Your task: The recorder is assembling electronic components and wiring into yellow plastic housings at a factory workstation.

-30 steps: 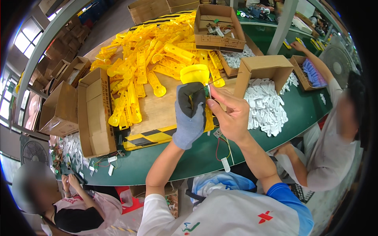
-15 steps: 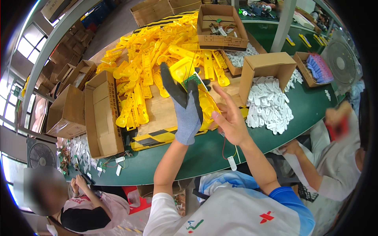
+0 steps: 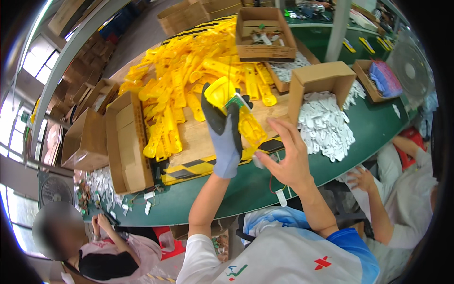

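My left hand, in a grey and black glove, grips a yellow plastic housing with a rounded, scooped upper end. A small green circuit board lies across the housing, under the gloved thumb, and a thin dark wire rises from there. My bare right hand is just right of the housing's lower end, thumb and fingers spread apart. A small whitish piece shows by its thumb tip, too blurred to name. Below, a white oval part on thin red wire lies at the table edge.
A heap of yellow housings covers the wooden board beyond my hands. White plastic parts spill from a tipped cardboard box at right. An open carton stands left, another at the back. People sit on both sides.
My right hand has come away from the housing's lower end, its fingers spreading wider. My left hand keeps its grip, with the housing turned slightly. The whole view has shifted a little.
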The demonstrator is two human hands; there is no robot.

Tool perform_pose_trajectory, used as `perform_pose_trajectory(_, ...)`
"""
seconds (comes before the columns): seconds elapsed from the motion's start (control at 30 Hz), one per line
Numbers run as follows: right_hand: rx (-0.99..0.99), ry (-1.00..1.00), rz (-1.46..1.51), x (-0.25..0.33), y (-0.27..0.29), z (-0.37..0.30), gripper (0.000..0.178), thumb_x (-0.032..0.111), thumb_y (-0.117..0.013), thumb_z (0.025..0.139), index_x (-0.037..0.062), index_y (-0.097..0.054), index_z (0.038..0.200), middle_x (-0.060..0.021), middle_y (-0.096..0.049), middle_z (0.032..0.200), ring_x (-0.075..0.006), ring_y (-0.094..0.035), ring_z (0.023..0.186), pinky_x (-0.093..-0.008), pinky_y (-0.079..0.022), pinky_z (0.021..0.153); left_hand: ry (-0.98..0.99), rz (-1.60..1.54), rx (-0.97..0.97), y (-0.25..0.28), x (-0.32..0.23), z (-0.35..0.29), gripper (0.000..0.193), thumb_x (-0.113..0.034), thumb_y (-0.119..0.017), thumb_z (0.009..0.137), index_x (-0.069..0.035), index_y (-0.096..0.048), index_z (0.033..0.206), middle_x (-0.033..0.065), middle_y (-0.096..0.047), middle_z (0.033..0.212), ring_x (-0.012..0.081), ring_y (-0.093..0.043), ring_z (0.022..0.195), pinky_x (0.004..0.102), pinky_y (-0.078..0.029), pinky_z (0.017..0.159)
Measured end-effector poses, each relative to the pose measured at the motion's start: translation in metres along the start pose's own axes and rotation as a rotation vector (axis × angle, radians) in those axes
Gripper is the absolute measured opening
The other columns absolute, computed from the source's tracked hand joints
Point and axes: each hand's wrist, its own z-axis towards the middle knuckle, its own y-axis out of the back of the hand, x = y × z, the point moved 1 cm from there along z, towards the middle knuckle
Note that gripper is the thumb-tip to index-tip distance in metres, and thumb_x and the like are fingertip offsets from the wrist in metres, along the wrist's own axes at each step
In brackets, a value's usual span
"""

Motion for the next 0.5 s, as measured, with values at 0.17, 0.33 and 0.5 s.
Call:
perform_pose_trajectory(0.17,0.315,-0.317,0.397,-0.007,-0.008,-0.006,0.076,0.029,-0.080,0.078,0.0028,-0.045,0.140,-0.0217,-0.059,0.130,-0.0377,-0.060,0.115,-0.0406,-0.049,0.096,0.180,-0.019,-0.004,-0.006,0.000,-0.030,0.067,0.000,-0.054,0.092,-0.008,-0.025,0.152,0.0121,-0.043,0.143,0.0232,-0.047,0.128,0.0345,-0.036,0.108)
perform_pose_trajectory(0.33,0.049,-0.311,0.221,-0.059,0.033,-0.044,0.064,0.020,-0.073,0.085,0.0015,-0.046,0.140,-0.0192,-0.062,0.126,-0.0284,-0.066,0.107,-0.0359,-0.051,0.091,0.223,0.033,0.500,0.010,-0.010,-0.034,0.062,-0.002,-0.053,0.091,0.000,-0.031,0.149,0.0147,-0.043,0.147,0.0272,-0.041,0.138,0.0403,-0.028,0.117)
perform_pose_trajectory(0.5,-0.227,-0.662,-0.325,-0.202,0.127,-0.084,0.040,0.013,-0.064,0.092,0.0008,-0.055,0.129,-0.0150,-0.066,0.102,-0.0250,-0.062,0.086,-0.0355,-0.051,0.078,0.380,0.461,0.283,0.099,-0.057,-0.097,0.046,0.000,-0.056,0.091,0.003,-0.048,0.137,0.0173,-0.059,0.130,0.0252,-0.055,0.123,0.0361,-0.038,0.107)
